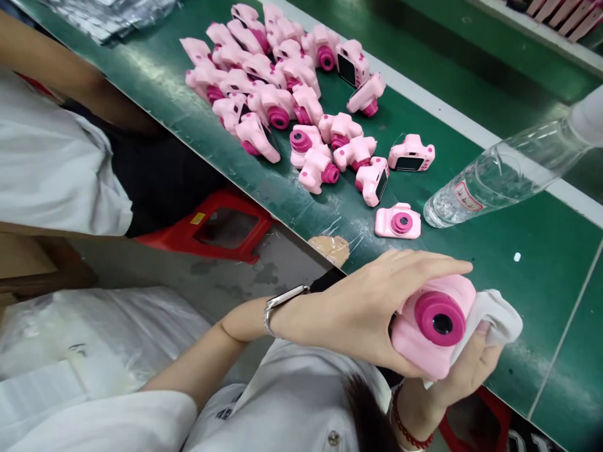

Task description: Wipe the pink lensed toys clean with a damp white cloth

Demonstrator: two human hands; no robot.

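A pink toy camera (436, 326) with a magenta lens ring faces up in my left hand (367, 307), which wears a metal-band watch. Its thumb and fingers wrap the camera from the side. My right hand (464, 370), with a red bead bracelet, is closed on a white cloth (502, 317) pressed against the camera's far side. Part of the right hand is hidden behind the camera. Just beyond, another pink toy camera (398, 221) lies lens up on the green table (499, 276).
Several more pink toy cameras (277, 81) crowd the table's far part. A clear spray bottle (494, 176) stands close by on the right. At left sits a person in a white shirt (56, 157), near a red stool (211, 226). Plastic bags (108, 16) lie at top left.
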